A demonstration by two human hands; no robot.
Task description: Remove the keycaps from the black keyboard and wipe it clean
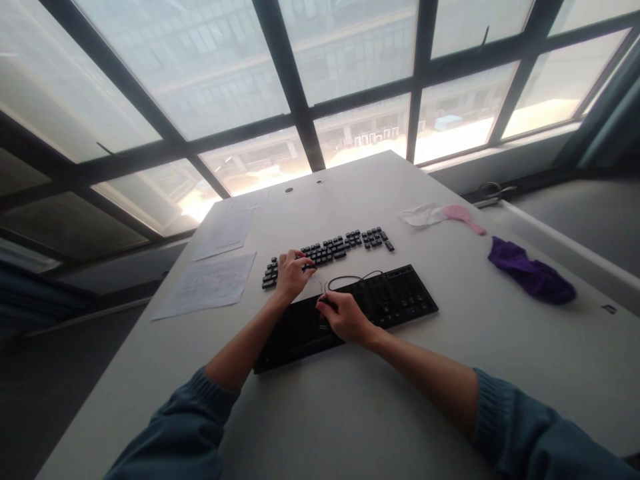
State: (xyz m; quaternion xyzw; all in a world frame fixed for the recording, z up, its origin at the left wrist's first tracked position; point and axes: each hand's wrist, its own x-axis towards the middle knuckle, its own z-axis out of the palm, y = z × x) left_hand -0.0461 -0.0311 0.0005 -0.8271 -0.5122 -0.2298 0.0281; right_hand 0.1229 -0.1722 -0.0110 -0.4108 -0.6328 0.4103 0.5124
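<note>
Left hand [291,273] curled over the loose keycaps [350,241] rowed behind the keyboard [400,297], grip unclear. Right hand [345,317] pinches wire puller [350,278] over stripped left half. Right-end keys look still mounted.

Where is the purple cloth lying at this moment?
In the head view, the purple cloth lies on the right part of the table, right of the black keyboard and nearer the person than the pink brush.

We're in an office, judging by the white desk [450,373] under big gridded windows [280,80], a black keyboard [350,310] and printed papers [207,283].
</note>
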